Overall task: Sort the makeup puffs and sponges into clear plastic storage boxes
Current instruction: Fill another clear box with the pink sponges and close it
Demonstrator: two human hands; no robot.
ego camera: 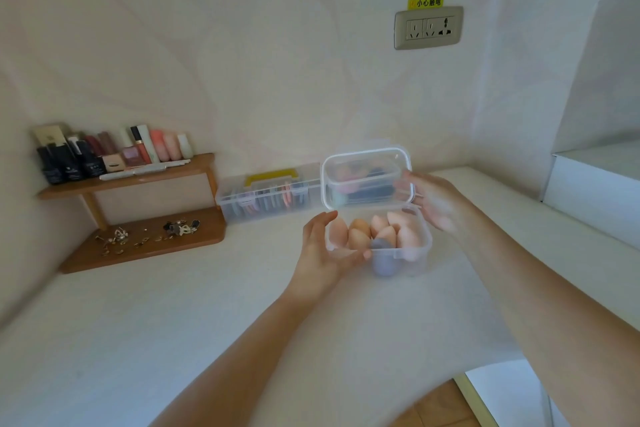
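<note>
Right grip [433, 204] is pinching the clear lid [367, 180].
Just below it, left grip [322, 250] is clasping the sponge-filled box [412, 263].

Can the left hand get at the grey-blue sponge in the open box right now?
Probably yes. The right hand holds the lid tilted up, leaving the clear box open on top, and the grey-blue sponge sits at its front beside the left hand, which grips the box's end.
</note>
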